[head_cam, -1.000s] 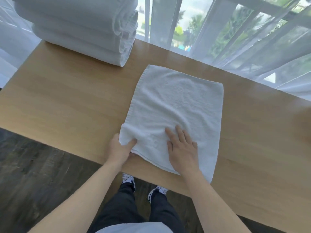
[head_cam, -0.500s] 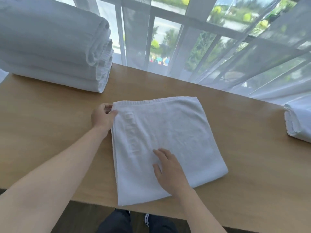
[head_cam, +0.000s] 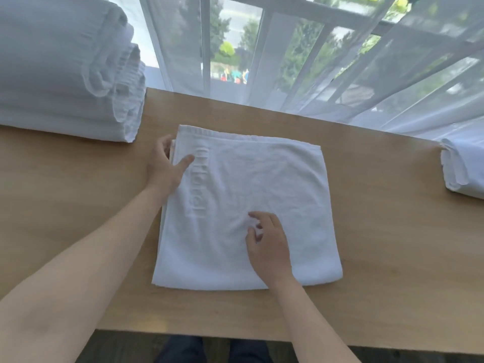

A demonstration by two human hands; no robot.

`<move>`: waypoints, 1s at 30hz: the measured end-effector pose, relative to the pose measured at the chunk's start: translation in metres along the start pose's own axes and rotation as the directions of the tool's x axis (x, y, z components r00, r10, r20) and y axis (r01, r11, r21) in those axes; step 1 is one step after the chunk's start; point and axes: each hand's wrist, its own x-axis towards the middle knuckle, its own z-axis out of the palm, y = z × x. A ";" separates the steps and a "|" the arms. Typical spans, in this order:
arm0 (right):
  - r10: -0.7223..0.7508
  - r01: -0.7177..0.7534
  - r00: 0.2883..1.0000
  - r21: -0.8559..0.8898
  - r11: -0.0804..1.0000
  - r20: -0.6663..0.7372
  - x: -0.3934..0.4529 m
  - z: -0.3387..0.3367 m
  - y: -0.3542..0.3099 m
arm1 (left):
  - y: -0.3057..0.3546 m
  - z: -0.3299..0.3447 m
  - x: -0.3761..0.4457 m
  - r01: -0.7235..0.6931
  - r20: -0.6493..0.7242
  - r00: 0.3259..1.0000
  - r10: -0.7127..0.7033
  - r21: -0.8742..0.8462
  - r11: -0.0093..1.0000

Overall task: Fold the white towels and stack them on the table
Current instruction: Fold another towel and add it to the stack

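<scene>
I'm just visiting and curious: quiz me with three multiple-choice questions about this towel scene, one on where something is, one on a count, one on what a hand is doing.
1. Where does the big stack of folded towels sit on the table?
A. far left corner
B. near right corner
C. under the table

2. How many hands touch the middle towel?
A. none
B. one
C. two

3. What is the left hand doing?
A. hanging off the table
B. gripping the towel's left edge
C. holding a cup

Answers:
1. A, the stack fills the upper left by the curtain.
2. C, the right hand also rests on the cloth.
3. B, its thumb lies on top and its fingers reach round the edge.
</scene>
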 end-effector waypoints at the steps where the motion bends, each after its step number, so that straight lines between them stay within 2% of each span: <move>1: 0.001 -0.003 0.999 -0.037 0.999 -0.042 0.001 -0.007 0.006 | -0.007 -0.001 -0.024 -0.007 -0.040 0.999 0.008 0.033 0.999; 4: 0.088 -0.108 0.981 -0.106 0.989 -0.175 0.005 -0.036 0.032 | -0.033 -0.003 -0.102 0.051 -0.177 0.984 -0.024 0.152 0.987; 6: 0.180 -0.219 0.950 -0.132 0.967 -0.254 0.004 -0.057 0.053 | -0.049 -0.007 -0.152 0.153 -0.208 0.970 -0.124 0.129 0.980; 8: 0.232 -0.285 0.931 -0.164 0.944 -0.280 -0.003 -0.075 0.072 | -0.059 -0.013 -0.194 0.239 -0.210 0.955 -0.211 0.120 0.964; 12: 0.315 -0.370 0.910 -0.186 0.910 -0.269 -0.028 -0.094 0.098 | -0.062 -0.026 -0.234 0.305 -0.285 0.923 -0.258 0.136 0.943; 15: 0.423 -0.459 0.858 -0.066 0.886 -0.291 -0.041 -0.096 0.102 | -0.063 -0.032 -0.238 0.342 -0.292 0.912 -0.289 0.152 0.927; 18: 0.509 -0.518 0.799 0.063 0.853 -0.322 -0.047 -0.095 0.099 | -0.071 -0.037 -0.235 0.361 -0.211 0.908 -0.361 -0.040 0.932; 21: 0.621 -0.600 0.722 0.171 0.782 -0.306 -0.049 -0.097 0.098 | -0.083 -0.045 -0.229 0.357 -0.121 0.919 -0.376 -0.156 0.921; 25: 0.623 -0.543 0.765 0.355 0.761 -0.165 -0.053 -0.104 0.102 | -0.092 -0.058 -0.219 0.325 -0.026 0.939 -0.343 -0.265 0.908; 28: 0.589 -0.457 0.807 0.593 0.663 -0.037 -0.060 -0.111 0.105 | -0.097 -0.067 -0.215 0.295 0.013 0.952 -0.305 -0.291 0.910; 30: 0.558 -0.412 0.830 0.680 0.607 0.005 -0.067 -0.113 0.105 | -0.098 -0.071 -0.216 0.269 0.029 0.962 -0.272 -0.281 0.921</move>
